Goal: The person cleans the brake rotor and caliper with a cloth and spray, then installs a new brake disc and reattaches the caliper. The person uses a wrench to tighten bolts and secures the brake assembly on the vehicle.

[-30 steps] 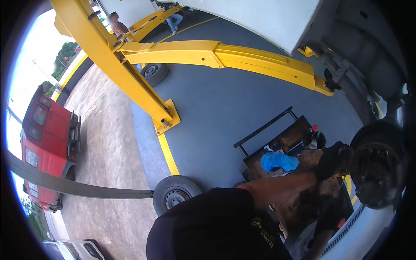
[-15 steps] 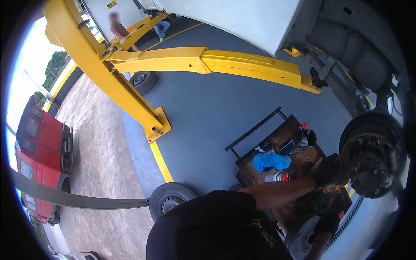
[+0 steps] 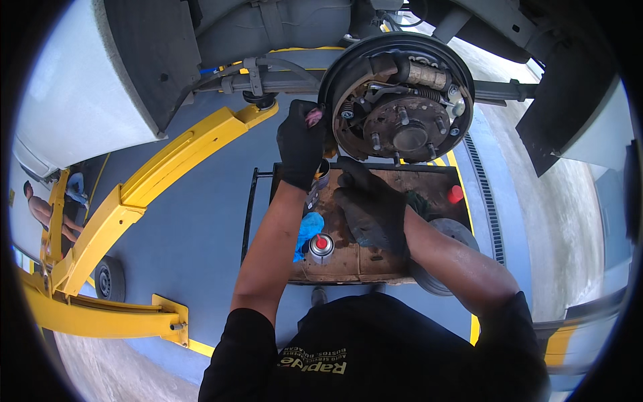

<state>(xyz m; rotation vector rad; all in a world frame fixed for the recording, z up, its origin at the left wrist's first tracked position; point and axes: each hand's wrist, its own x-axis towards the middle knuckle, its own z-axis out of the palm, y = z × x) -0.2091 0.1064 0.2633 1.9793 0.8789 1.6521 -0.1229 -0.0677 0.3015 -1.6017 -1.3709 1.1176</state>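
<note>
Rusty and bare, the round drum-brake assembly with its studded hub, springs and shoes (image 3: 402, 107) hangs under the raised vehicle at the top of the view. The left hand (image 3: 301, 144), in a black glove, reaches up to the assembly's left edge, fingers curled against the backing plate; whether it pinches anything I cannot tell. The right hand (image 3: 368, 204), also black-gloved, sits just below the assembly's lower edge, fingers loosely bent and pointing left, with nothing clearly in its grip. Beneath both hands stands a low brown rusted metal cart (image 3: 375, 258). On its left part lie a crumpled blue rag (image 3: 308, 228) and a spray can with a red cap (image 3: 321, 244); a small red object (image 3: 455, 194) rests near its right far corner. Yellow steel lift arms (image 3: 167, 174) stretch across the grey floor to the left.
</note>
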